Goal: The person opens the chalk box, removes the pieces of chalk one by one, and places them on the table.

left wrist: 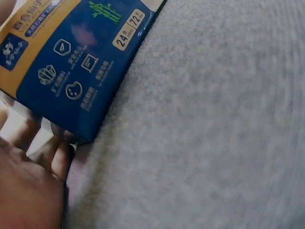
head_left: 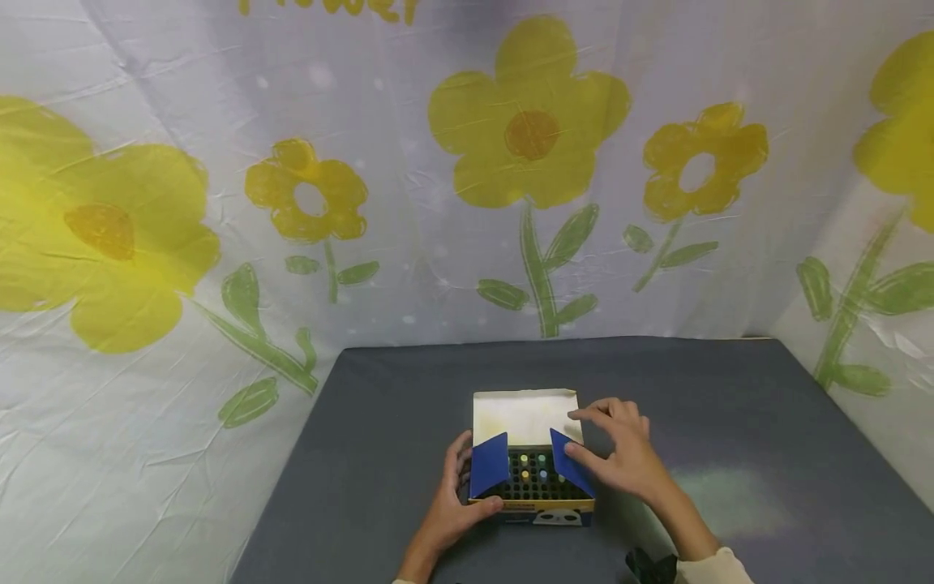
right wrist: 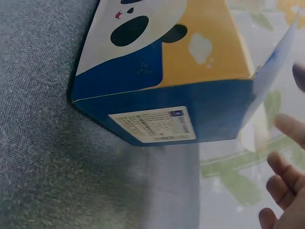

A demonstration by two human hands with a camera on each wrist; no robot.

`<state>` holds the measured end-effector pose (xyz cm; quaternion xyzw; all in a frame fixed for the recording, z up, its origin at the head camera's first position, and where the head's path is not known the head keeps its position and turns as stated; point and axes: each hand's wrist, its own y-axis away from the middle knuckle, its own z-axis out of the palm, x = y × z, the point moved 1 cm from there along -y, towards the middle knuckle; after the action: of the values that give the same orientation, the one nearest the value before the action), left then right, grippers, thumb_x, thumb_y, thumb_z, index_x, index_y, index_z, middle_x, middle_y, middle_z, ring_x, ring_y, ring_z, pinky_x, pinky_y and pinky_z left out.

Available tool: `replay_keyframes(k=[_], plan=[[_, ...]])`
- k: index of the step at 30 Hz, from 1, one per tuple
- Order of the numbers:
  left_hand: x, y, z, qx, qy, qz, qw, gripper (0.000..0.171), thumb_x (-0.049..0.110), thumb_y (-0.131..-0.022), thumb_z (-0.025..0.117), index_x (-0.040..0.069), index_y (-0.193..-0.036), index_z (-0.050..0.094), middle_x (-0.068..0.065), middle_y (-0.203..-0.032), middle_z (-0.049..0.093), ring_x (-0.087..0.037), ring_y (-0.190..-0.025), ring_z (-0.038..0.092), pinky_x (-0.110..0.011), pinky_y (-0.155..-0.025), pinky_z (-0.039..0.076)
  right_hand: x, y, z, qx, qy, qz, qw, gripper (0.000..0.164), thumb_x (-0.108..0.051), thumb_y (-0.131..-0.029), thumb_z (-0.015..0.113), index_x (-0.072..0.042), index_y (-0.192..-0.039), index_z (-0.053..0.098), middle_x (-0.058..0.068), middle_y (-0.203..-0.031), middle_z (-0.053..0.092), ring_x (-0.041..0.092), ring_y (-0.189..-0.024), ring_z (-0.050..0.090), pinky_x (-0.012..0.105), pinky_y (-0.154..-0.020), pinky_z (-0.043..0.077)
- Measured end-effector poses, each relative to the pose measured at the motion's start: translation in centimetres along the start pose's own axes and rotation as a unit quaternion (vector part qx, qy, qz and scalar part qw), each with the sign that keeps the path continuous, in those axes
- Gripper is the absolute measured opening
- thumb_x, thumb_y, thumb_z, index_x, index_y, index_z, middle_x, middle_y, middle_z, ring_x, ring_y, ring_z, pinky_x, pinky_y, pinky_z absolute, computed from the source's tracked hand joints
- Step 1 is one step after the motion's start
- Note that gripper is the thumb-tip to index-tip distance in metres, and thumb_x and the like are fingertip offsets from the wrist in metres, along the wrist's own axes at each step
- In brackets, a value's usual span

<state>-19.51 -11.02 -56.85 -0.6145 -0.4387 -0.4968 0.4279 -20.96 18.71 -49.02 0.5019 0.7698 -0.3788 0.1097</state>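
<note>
A small blue and yellow cardboard box [head_left: 520,517] with a panda on its front lies on the table. Its white-lined lid [head_left: 521,415] is raised, and the left flap [head_left: 489,466] and right flap [head_left: 571,469] stand up. Inside, several coloured sticks [head_left: 543,476] sit in a black holder with round holes. My left hand [head_left: 451,507] grips the box at its left side, thumb at the front edge and fingers along the side. My right hand [head_left: 629,454] has its fingers spread beside the right flap. The thumb is close to that flap; I cannot tell whether it touches.
A dark grey cloth covers the table [head_left: 379,454]. Behind it and at both sides hangs a white curtain [head_left: 409,276] printed with yellow flowers. A dark object [head_left: 649,566] lies by the right sleeve [head_left: 711,568]. The box's right side carries a white label [right wrist: 155,125].
</note>
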Motion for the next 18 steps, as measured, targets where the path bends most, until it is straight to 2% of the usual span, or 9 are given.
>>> replay_keyframes(k=[3,6,8,11,14,18], plan=[[0.5,0.1,0.0,0.016,-0.026,0.024,0.9992,0.104,0.024,-0.083,0.082,0.040,-0.161,0.016,-0.013,-0.168,0.023,-0.039,-0.151,0.029,-0.062,-0.112,0.032,-0.8,0.2,-0.3,-0.041,0.020,-0.011,0.999,0.053,-0.043,-0.081,0.084,-0.018,-0.127,0.070,0.006,-0.122,0.059,0.028,-0.111,0.044,0.048,-0.085,0.024],[1.2,0.1,0.0,0.027,-0.081,0.063,0.9944,0.101,0.028,-0.081,0.084,0.036,-0.161,0.023,-0.009,-0.170,0.014,-0.043,-0.154,0.018,-0.072,-0.110,0.028,-1.6,0.3,-0.6,-0.079,0.037,-0.020,0.996,0.064,-0.053,-0.079,0.083,-0.019,-0.131,0.068,0.004,-0.125,0.058,0.028,-0.115,0.045,0.048,-0.087,0.027],[1.8,-0.1,0.0,0.030,-0.131,0.094,0.9865,0.097,0.035,-0.079,0.085,0.031,-0.160,0.031,-0.009,-0.171,0.010,-0.046,-0.154,0.011,-0.079,-0.106,0.023,-2.1,0.3,-0.7,-0.096,0.042,-0.026,0.994,0.070,-0.058,-0.078,0.082,-0.019,-0.134,0.067,0.003,-0.126,0.058,0.028,-0.117,0.045,0.049,-0.088,0.028],[2.9,-0.5,0.0,0.026,-0.198,0.121,0.9723,0.092,0.044,-0.076,0.086,0.028,-0.155,0.042,-0.009,-0.171,0.010,-0.047,-0.154,0.006,-0.082,-0.105,0.016,-2.6,0.3,-0.7,-0.106,0.045,-0.037,0.993,0.077,-0.061,-0.075,0.083,-0.018,-0.137,0.065,0.002,-0.126,0.058,0.026,-0.118,0.044,0.048,-0.088,0.028],[3.9,-1.0,-0.1,0.019,-0.248,0.121,0.9609,0.089,0.050,-0.074,0.086,0.029,-0.152,0.048,-0.007,-0.171,0.012,-0.046,-0.156,0.003,-0.081,-0.107,0.011,-2.9,0.0,-0.6,-0.104,0.058,-0.048,0.992,0.084,-0.059,-0.071,0.086,-0.016,-0.139,0.062,0.004,-0.127,0.058,0.027,-0.117,0.044,0.048,-0.088,0.028],[4.7,-1.5,-0.3,0.007,-0.316,0.113,0.9418,0.084,0.058,-0.073,0.084,0.032,-0.147,0.054,-0.008,-0.171,0.016,-0.046,-0.156,0.005,-0.078,-0.108,0.017,-3.0,-0.4,-0.4,-0.114,0.089,-0.048,0.988,0.090,-0.058,-0.069,0.088,-0.012,-0.141,0.059,0.007,-0.129,0.057,0.029,-0.118,0.045,0.048,-0.087,0.029]])
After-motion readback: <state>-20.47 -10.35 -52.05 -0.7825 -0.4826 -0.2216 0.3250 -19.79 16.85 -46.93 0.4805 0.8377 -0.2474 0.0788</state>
